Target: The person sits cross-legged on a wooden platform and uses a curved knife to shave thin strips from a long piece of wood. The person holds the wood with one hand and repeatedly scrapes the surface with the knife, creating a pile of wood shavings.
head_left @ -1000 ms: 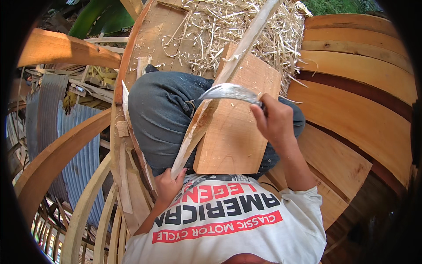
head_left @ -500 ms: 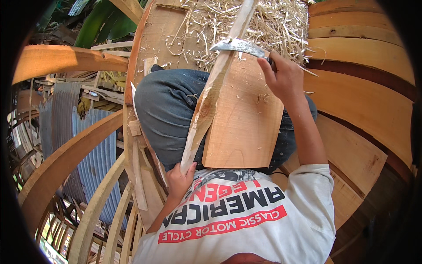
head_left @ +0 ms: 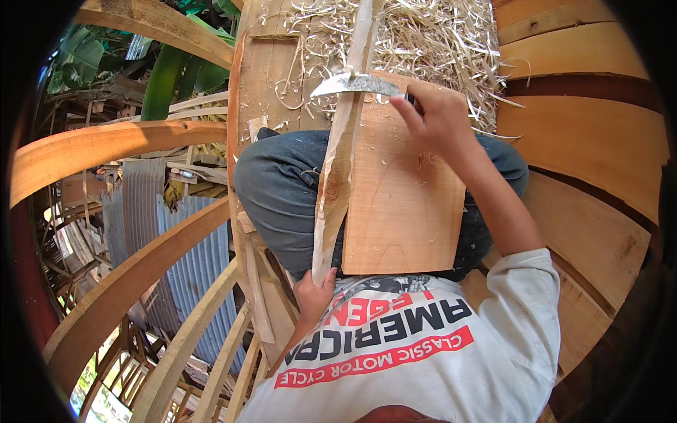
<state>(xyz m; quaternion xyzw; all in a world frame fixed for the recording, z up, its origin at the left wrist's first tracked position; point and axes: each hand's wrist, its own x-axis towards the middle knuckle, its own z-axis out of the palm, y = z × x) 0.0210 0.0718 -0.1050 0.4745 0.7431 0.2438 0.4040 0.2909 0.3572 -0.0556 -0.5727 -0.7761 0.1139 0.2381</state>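
A flat, tan wooden board (head_left: pixel 405 211) lies on dark blue trousers (head_left: pixel 278 187). Along its left edge runs a long, pale wooden strip (head_left: pixel 331 194), crossed by a curved silver metal blade (head_left: pixel 352 85). Curly cream wood shavings (head_left: pixel 437 53) lie beyond the board.

Plank floor (head_left: pixel 266 88) strewn toward the top with pale curled shavings (head_left: pixel 441 49); at right, a wall of curved orange-brown boards (head_left: pixel 592 151) with dark gaps; at left, arched wooden ribs (head_left: pixel 120 149), and beyond them corrugated metal sheets (head_left: pixel 201 261), loose timber (head_left: pixel 201 170) and broad green leaves (head_left: pixel 166 81) in daylight
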